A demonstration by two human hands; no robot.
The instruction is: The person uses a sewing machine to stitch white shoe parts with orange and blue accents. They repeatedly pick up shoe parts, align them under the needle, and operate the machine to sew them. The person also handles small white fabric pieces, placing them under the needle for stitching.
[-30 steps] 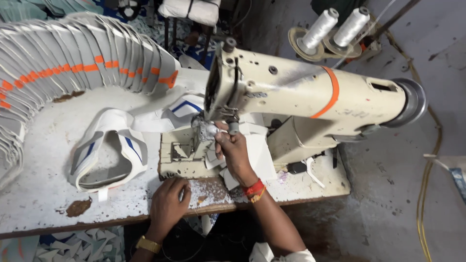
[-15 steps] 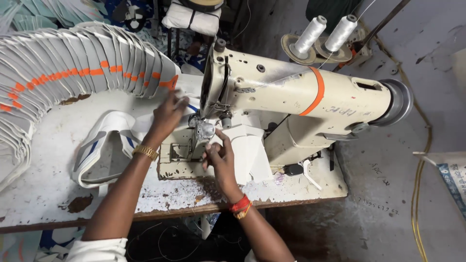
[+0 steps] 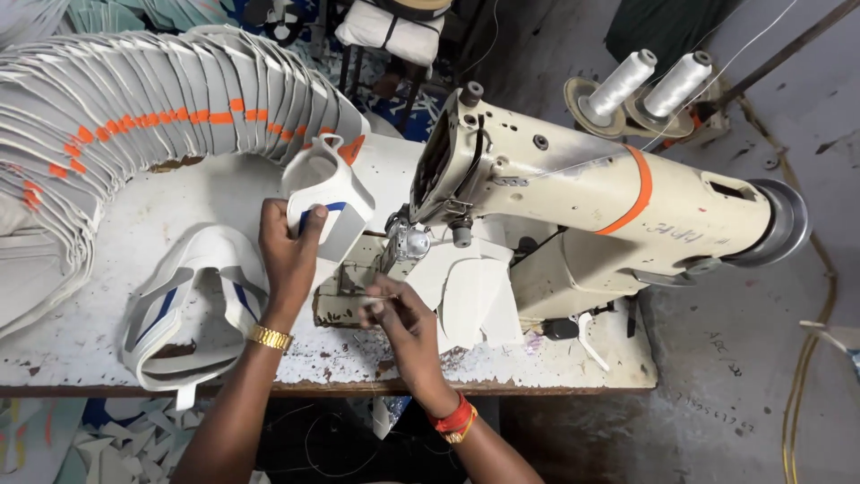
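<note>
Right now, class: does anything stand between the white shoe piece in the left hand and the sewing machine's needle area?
Partly. The left hand holds the white shoe piece left of the needle area. The right hand sits just below that area, pinching what looks like thread. The direct gap between them looks open.

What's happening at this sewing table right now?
A person sits at a cream industrial sewing machine on a worn white table. Their left hand lifts a white shoe-upper piece with a blue stripe off the table. Their right hand pinches something small, perhaps thread, just below the needle area. A long fanned row of white pieces with orange marks curves across the table's far side, and two more stitched white-and-blue uppers lie by the left arm.
</note>
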